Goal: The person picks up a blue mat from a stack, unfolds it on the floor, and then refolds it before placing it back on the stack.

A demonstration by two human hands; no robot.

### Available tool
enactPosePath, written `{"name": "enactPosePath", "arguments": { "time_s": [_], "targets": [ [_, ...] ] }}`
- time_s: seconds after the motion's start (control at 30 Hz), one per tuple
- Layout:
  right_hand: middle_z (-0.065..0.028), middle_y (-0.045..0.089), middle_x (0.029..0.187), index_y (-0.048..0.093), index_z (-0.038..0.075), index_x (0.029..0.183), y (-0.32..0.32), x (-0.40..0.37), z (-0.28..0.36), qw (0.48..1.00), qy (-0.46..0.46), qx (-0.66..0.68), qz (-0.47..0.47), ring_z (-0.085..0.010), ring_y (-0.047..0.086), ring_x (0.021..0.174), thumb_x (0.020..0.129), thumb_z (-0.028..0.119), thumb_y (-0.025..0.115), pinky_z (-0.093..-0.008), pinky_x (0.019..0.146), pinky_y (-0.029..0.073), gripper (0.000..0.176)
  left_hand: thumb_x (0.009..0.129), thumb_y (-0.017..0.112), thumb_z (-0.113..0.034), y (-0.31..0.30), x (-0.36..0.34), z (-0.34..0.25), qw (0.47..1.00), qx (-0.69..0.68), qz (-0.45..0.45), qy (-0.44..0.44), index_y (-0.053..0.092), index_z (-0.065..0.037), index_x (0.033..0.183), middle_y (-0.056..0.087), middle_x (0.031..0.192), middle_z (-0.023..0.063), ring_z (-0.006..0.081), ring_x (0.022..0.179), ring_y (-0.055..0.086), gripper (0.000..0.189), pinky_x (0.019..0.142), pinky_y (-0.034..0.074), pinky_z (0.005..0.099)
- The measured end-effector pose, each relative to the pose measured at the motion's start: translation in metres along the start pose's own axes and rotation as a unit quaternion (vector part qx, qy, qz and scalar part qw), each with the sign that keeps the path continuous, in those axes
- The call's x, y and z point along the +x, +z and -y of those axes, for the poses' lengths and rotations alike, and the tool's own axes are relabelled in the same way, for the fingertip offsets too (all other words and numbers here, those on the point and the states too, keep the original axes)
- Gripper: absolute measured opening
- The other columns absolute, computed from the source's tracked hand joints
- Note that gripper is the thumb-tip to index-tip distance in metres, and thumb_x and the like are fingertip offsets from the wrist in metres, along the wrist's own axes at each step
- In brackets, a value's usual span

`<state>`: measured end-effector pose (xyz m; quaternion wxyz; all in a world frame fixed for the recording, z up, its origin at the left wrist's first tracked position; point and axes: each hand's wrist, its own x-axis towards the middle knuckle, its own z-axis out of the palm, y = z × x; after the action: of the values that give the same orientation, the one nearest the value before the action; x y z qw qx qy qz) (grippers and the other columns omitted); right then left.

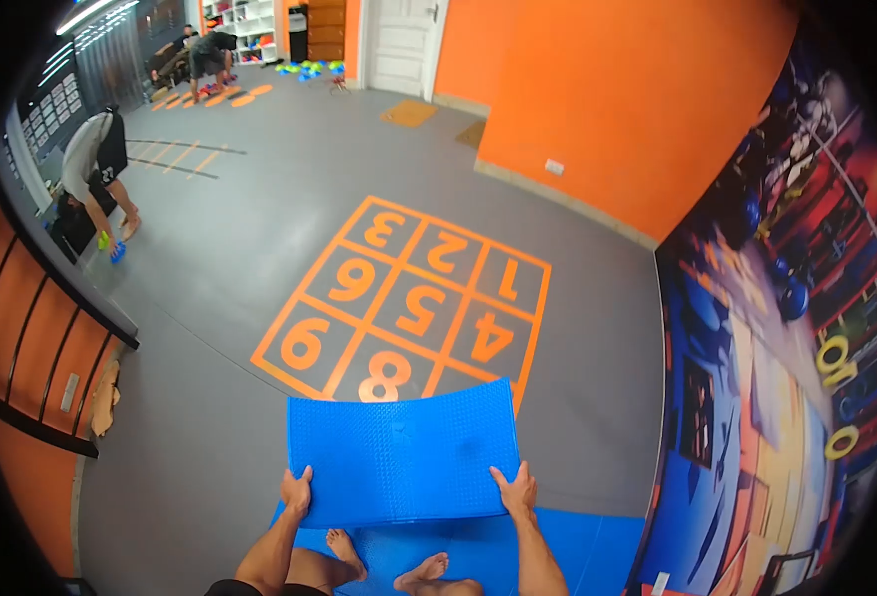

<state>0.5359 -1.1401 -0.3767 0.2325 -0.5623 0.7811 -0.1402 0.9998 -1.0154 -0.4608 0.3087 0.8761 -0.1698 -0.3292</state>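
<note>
A blue textured foam mat [399, 457] is held up in front of me, its middle sagging a little. My left hand [297, 491] grips its lower left edge, thumb on the near face. On the opposite side my right hand [515, 489] is closed on the lower right edge in the same way. The fingers behind the mat are hidden. Below it, my bare feet stand on blue floor matting [587, 546]. The held mat covers part of an orange number grid [422, 272] marked on the grey floor.
An orange wall [597, 109] juts out ahead, and a mural wall [756, 348] runs along the right. At left, a person [96, 164] bends over small coloured items [113, 246]. Another person [210, 60] stoops farther back. Wooden wall bars [36, 318] stand at near left.
</note>
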Motion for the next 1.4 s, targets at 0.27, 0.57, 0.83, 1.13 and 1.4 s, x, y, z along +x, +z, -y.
{"name": "enactPosePath", "arguments": {
  "time_s": [0.27,0.57,0.83,1.13,1.4],
  "targets": [
    [-0.0279,0.069,0.094,0.06,-0.002,0.108,-0.192,-0.094,0.135,0.991,-0.092,0.003,-0.095,-0.0462,0.067,0.087,0.079,0.049,0.077,-0.0527,0.078,0.053,0.062,0.083,0.075,-0.043,-0.22,-0.104,-0.132,0.995,-0.051,-0.049,0.071,0.071,0.002,0.104,0.073,0.098,0.0219,0.0351,0.091,0.071,0.05,0.083,0.053,0.0445],
    [-0.0198,0.073,0.093,0.068,-0.003,0.102,-0.26,-0.143,0.207,0.951,-0.162,0.244,-0.095,-0.0295,0.07,0.086,0.091,0.044,0.069,-0.0419,0.08,0.053,0.048,0.093,0.07,-0.036,-0.339,-0.113,-0.139,0.957,-0.25,-0.09,0.121,0.071,0.003,0.098,0.072,0.087,0.0088,0.0145,0.078,0.064,0.039,0.072,0.052,0.0347],
    [-0.0193,0.073,0.093,0.068,-0.003,0.107,-0.26,-0.103,0.278,0.943,-0.244,0.216,-0.061,-0.0333,0.07,0.086,0.096,0.046,0.062,-0.0444,0.079,0.052,0.051,0.094,0.068,-0.035,-0.382,-0.162,-0.132,0.922,-0.277,-0.218,0.158,0.07,0.004,0.102,0.072,0.089,0.0097,0.0162,0.082,0.065,0.04,0.075,0.052,0.0358],
    [-0.0223,0.072,0.098,0.066,-0.003,0.116,-0.193,-0.076,0.366,0.873,-0.43,0.182,0.139,-0.0341,0.071,0.09,0.099,0.041,0.058,-0.044,0.079,0.053,0.048,0.094,0.067,-0.034,-0.348,-0.33,-0.027,0.83,-0.165,-0.53,0.049,0.069,0.004,0.108,0.073,0.095,0.0139,0.0207,0.087,0.067,0.041,0.078,0.052,0.0376],
    [-0.0186,0.072,0.097,0.067,-0.005,0.112,-0.12,-0.187,0.4,0.707,-0.577,0.122,0.391,-0.0244,0.067,0.087,0.099,0.038,0.06,-0.0397,0.079,0.051,0.046,0.093,0.068,-0.034,-0.248,-0.606,0.045,0.672,-0.253,-0.664,-0.207,0.069,0.001,0.106,0.073,0.094,0.0146,0.0217,0.086,0.068,0.037,0.077,0.052,0.0386]
  ]
}}
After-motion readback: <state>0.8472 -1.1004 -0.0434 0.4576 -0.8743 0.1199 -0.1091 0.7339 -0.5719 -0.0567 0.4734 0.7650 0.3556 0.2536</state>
